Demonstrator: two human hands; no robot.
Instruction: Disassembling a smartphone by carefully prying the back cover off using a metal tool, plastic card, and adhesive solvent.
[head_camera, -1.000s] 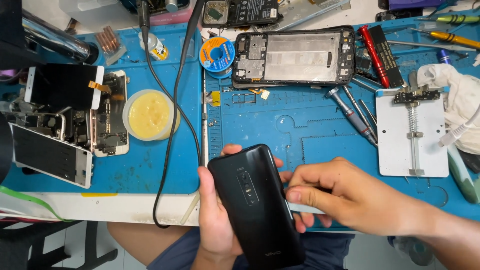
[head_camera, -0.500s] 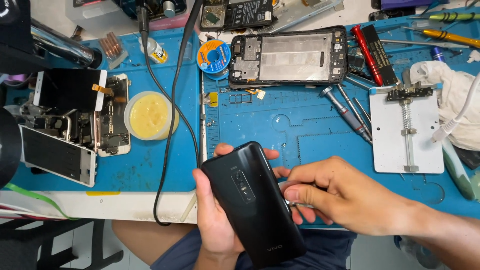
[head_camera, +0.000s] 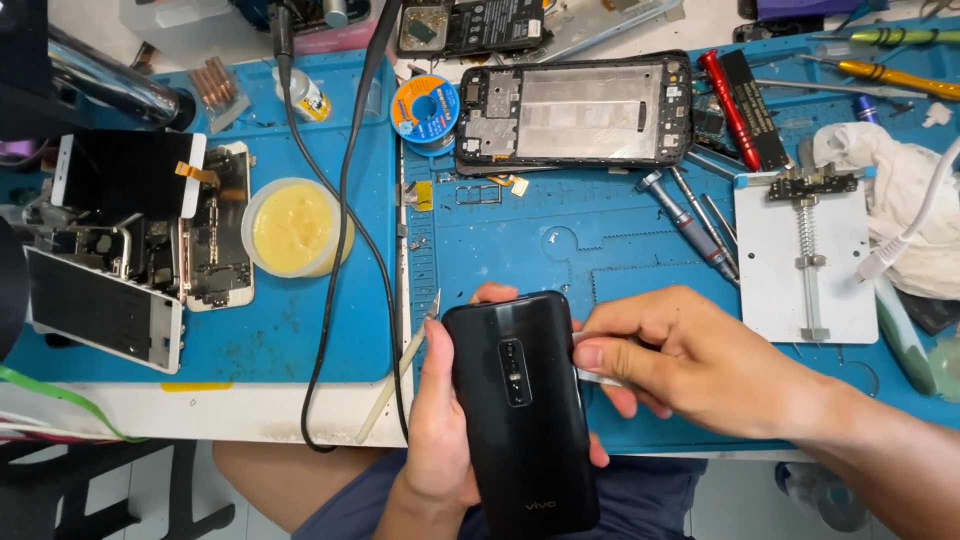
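My left hand (head_camera: 440, 430) grips a black phone (head_camera: 520, 410) from beneath, back cover up, camera strip facing me, over the near edge of the blue work mat (head_camera: 620, 240). My right hand (head_camera: 690, 365) comes in from the right and pinches a thin pale tool (head_camera: 598, 378) against the phone's right edge. The tool's tip is hidden between fingers and phone.
An opened black phone frame (head_camera: 575, 108) lies at the back, with a solder reel (head_camera: 425, 108), screwdrivers (head_camera: 690, 225) and a white board holder (head_camera: 805, 255) around it. Left: a yellow flux tub (head_camera: 293, 228), dismantled white phones (head_camera: 105, 300), black cables (head_camera: 345, 220), tweezers (head_camera: 400, 365).
The phone in my left hand has turned from tilted to nearly upright in view. My right hand stays at its right edge.
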